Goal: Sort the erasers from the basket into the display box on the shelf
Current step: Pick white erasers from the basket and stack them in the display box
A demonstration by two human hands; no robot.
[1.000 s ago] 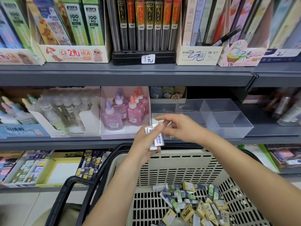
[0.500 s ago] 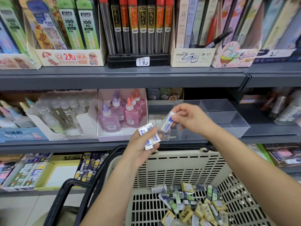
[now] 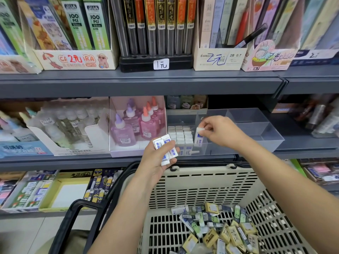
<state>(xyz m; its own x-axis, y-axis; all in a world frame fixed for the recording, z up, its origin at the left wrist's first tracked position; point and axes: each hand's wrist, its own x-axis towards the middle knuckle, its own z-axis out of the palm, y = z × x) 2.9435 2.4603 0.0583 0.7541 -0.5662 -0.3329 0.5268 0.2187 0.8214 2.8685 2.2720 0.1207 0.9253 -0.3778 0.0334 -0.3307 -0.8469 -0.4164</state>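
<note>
Head view: a clear box (image 3: 256, 129) on the shelf (image 3: 73, 162) holds white erasers (image 3: 180, 133) upright in rows in its left compartment. Just beside them the right hand (image 3: 218, 131) pinches one eraser (image 3: 199, 137) in its fingers, while the left hand (image 3: 156, 164) clasps a small stack (image 3: 166, 148). Below, the basket (image 3: 201, 182) holds mixed erasers (image 3: 220, 233), cut off at the bottom edge, with labels too small to read.
</note>
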